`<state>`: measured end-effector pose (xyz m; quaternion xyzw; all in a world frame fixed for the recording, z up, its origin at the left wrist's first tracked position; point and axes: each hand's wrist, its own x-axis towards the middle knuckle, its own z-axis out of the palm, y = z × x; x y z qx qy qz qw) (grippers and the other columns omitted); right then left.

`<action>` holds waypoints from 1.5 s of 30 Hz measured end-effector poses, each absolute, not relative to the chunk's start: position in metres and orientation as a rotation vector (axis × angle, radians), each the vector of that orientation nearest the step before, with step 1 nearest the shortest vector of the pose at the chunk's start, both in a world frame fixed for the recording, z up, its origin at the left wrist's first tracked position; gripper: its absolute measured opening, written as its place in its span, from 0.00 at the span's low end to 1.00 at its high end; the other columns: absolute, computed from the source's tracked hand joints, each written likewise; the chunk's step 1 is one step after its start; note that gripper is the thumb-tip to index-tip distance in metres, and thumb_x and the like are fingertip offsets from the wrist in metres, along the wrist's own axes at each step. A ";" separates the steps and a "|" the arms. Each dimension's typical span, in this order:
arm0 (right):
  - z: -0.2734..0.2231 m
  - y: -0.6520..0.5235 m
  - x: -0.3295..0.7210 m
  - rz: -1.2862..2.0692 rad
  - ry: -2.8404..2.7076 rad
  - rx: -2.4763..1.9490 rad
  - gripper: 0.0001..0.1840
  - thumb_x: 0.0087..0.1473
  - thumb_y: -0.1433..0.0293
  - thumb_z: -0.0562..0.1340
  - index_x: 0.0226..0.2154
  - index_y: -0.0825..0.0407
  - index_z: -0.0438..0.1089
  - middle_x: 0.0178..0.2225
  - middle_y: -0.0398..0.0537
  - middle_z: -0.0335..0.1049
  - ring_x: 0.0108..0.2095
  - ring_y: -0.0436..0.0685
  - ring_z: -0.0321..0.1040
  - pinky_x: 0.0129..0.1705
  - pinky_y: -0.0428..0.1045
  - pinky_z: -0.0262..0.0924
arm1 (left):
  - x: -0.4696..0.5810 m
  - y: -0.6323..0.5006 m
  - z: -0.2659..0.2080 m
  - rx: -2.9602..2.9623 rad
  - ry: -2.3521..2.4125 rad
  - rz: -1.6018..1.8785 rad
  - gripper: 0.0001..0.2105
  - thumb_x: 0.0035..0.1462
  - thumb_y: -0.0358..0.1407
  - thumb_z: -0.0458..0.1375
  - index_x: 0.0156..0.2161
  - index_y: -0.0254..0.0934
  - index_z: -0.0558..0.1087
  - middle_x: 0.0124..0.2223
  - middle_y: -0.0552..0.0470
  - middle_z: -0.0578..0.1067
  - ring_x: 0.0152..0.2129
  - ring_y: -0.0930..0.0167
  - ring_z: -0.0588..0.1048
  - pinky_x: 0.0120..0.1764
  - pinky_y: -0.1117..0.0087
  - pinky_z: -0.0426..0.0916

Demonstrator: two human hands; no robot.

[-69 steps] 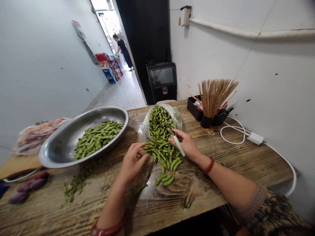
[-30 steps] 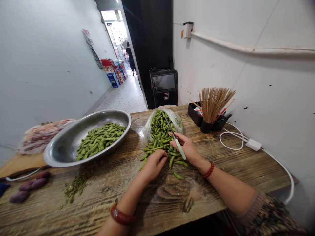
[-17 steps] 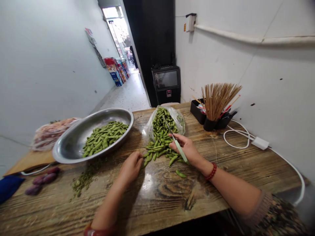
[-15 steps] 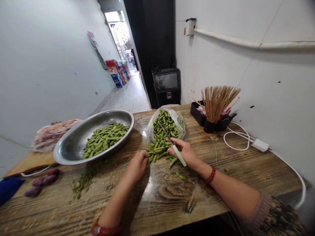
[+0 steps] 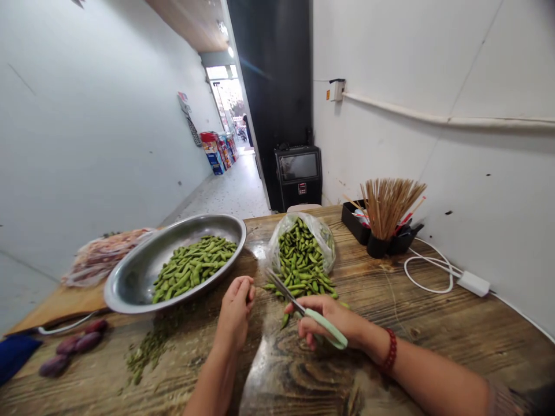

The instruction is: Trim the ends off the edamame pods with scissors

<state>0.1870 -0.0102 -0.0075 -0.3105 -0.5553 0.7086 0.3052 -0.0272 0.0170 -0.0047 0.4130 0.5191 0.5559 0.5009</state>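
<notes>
My right hand is closed on scissors with pale green handles, blades pointing up and left toward the near edge of a pile of green soybean pods. The pods spill from a clear plastic bag lying open on the wooden table. My left hand is to the left of the pile, fingers curled together; whatever they hold is hidden. Beyond it to the left stands a wide steel basin with many pods inside. One pod lies just below the blades.
Small green trimmings are scattered in front of the basin. Purple-red oval pieces lie at left, near a bagged pinkish food. At right are black holders with wooden skewers and a white cable with an adapter.
The view has tilted up, so things sit lower. My left hand has drawn away from the pods, toward the basin. My right hand has turned the scissors, showing more of their handles.
</notes>
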 end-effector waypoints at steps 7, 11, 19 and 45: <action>-0.008 -0.002 0.191 2.070 -1.585 -0.864 0.25 0.47 0.58 0.65 0.46 0.54 0.69 0.22 0.40 0.67 0.17 0.43 0.61 0.19 0.39 0.58 | -0.031 0.013 0.006 0.856 1.159 1.419 0.12 0.51 0.44 0.57 0.35 0.36 0.67 0.21 0.63 0.57 0.12 0.83 0.51 0.15 0.80 0.43; -0.009 0.007 0.195 1.834 -1.544 -1.036 0.25 0.46 0.57 0.65 0.44 0.54 0.70 0.21 0.38 0.66 0.15 0.42 0.58 0.16 0.38 0.55 | -0.027 0.010 0.008 0.894 1.104 1.350 0.12 0.50 0.41 0.56 0.36 0.34 0.70 0.22 0.61 0.59 0.13 0.82 0.54 0.16 0.78 0.46; -0.021 0.011 0.195 1.250 -1.786 -1.014 0.23 0.47 0.62 0.66 0.45 0.53 0.73 0.23 0.40 0.66 0.21 0.47 0.58 0.26 0.45 0.59 | -0.018 0.008 0.006 1.022 1.181 1.221 0.12 0.48 0.40 0.60 0.35 0.34 0.72 0.24 0.58 0.66 0.17 0.79 0.61 0.21 0.77 0.52; 0.025 -0.005 0.189 0.848 -1.903 -1.080 0.29 0.41 0.67 0.69 0.48 0.55 0.68 0.41 0.50 0.72 0.38 0.55 0.69 0.42 0.51 0.64 | -0.010 0.002 0.008 1.041 0.923 1.130 0.16 0.49 0.37 0.64 0.43 0.30 0.73 0.41 0.40 0.79 0.36 0.65 0.78 0.41 0.64 0.71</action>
